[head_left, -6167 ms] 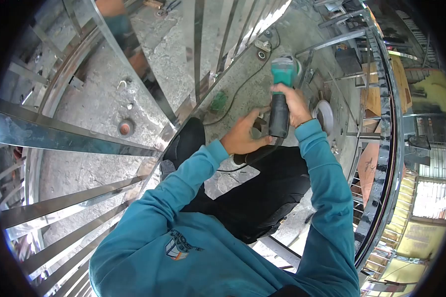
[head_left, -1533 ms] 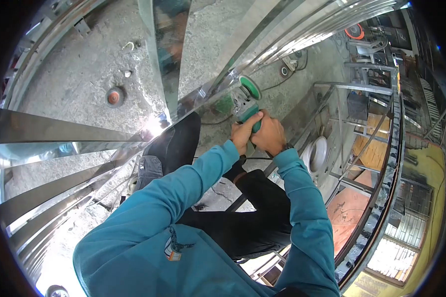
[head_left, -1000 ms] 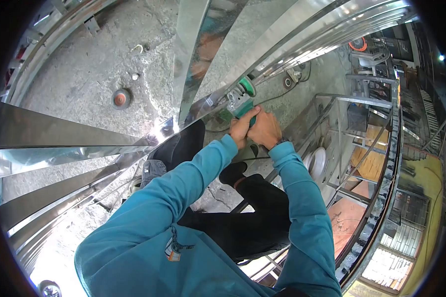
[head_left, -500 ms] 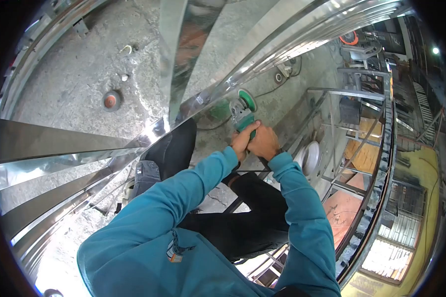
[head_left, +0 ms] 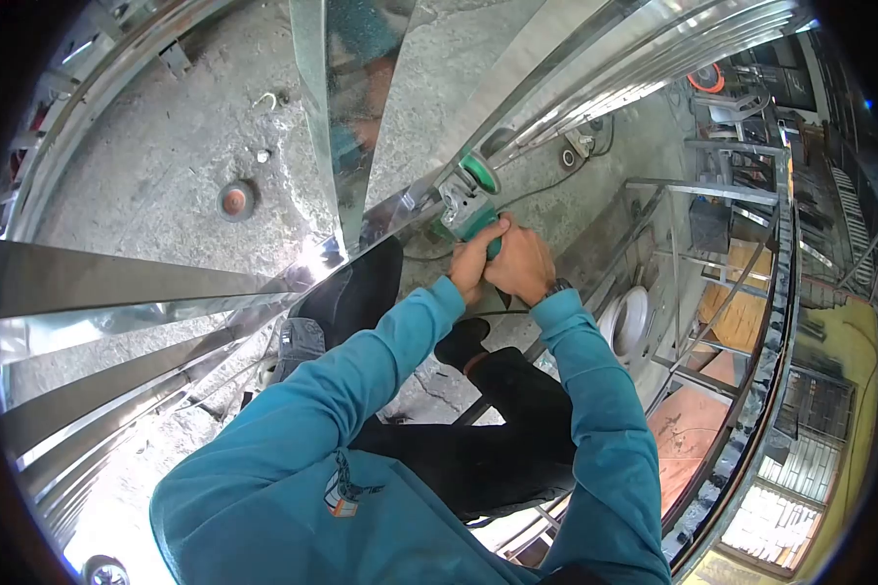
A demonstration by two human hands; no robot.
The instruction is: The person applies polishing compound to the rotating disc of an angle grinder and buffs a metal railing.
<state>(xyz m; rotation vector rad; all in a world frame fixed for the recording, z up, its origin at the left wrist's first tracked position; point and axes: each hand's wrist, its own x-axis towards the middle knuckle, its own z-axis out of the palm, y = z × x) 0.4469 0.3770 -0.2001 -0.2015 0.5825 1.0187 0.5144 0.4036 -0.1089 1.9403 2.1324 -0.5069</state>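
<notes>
Both my hands grip a green and grey angle grinder (head_left: 464, 207) in front of me. My left hand (head_left: 470, 261) is closed around its body on the left side. Beside it, my right hand (head_left: 522, 265) wraps the rear of the handle, and the two hands touch. The grinder's green-backed disc (head_left: 479, 173) points away from me, close to the edge of the shiny metal frame (head_left: 400, 207); whether it touches cannot be made out. Long polished metal slats (head_left: 361, 107) fan out from this frame.
A small wheel (head_left: 235, 201) lies on the concrete floor (head_left: 166, 166) beyond the slats. On the right stands a metal rack (head_left: 702, 185) holding wooden boards (head_left: 737, 302). A pale round dish-like object (head_left: 631, 322) sits near my right forearm. A cord (head_left: 546, 188) trails along the floor.
The grinder has shifted slightly left and away from me, its disc coming nearer the metal frame. Both hands keep their hold. The surroundings have slid a little right in view.
</notes>
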